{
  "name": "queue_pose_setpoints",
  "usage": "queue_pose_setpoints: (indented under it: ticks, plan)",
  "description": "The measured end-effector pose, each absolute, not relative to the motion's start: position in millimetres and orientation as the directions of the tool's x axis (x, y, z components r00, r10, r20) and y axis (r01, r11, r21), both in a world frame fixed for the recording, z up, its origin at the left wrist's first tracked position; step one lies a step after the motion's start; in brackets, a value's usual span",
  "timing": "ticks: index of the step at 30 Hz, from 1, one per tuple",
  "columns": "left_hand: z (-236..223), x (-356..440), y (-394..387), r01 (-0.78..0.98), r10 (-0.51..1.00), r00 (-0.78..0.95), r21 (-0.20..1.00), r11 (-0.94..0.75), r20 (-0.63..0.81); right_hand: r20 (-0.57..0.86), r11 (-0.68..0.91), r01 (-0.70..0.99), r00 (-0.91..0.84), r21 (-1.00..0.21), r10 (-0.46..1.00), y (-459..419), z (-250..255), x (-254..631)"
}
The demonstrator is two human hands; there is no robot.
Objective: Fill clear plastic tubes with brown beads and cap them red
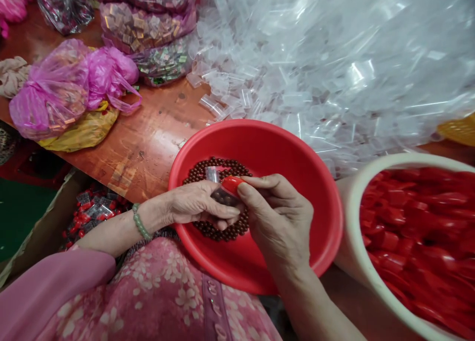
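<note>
My left hand (pixel 202 202) is closed around a small clear plastic container (pixel 225 196) with dark round balls inside. With thumb and fingers, my right hand (pixel 278 212) pinches a glossy red cap (pixel 233 184) at the container's end; whether the cap is fully seated I cannot tell. Both hands are above a red basin (pixel 289 148). In the basin lie many brown balls (pixel 218 231) and another clear piece (pixel 213 173), which shows just behind my left fingers.
Clear plastic containers (pixel 315 59) are heaped behind the basin. At right stands a white bucket (pixel 354 202) of red caps (pixel 419 232). Pink bags (pixel 55 88) lie on the wooden table (pixel 129 143). Below left, a box holds filled red-capped containers (pixel 92 210).
</note>
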State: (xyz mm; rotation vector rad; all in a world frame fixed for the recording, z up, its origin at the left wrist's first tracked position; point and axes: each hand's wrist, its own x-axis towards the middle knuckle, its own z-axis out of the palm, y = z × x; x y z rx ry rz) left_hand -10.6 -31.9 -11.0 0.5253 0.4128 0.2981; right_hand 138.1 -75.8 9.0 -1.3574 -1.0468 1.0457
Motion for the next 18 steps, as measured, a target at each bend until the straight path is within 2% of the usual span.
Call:
queue_pose_setpoints:
  ticks: [4,8,10,12,15,18]
  plan:
    - [-13,-11,-32,-0.157,0.362,0.878,0.527,0.835,-0.314,0.074,0.041,0.127,0.265,-0.991,0.962,-79,2,131]
    - [-16,-12,-34,-0.188,0.378,0.873,0.502,0.844,-0.309,0.324,0.257,0.314,0.186,-0.914,0.928,-81,-8,133]
    - [-15,-12,-35,-0.225,0.405,0.860,0.482,0.847,-0.311,0.458,0.408,0.426,0.017,-0.807,0.889,-79,-11,139]
    - [-14,-12,-34,-0.251,0.419,0.855,0.463,0.850,-0.305,0.534,0.539,0.540,-0.184,-0.646,0.825,-76,-10,146]
    - [-13,-13,-32,-0.255,0.409,0.863,0.444,0.859,-0.295,0.507,0.607,0.691,-0.388,-0.393,0.770,-70,-3,152]
    - [-14,-12,-30,-0.251,0.409,0.858,0.441,0.862,-0.311,0.454,0.589,0.767,-0.442,-0.256,0.773,-66,3,152]
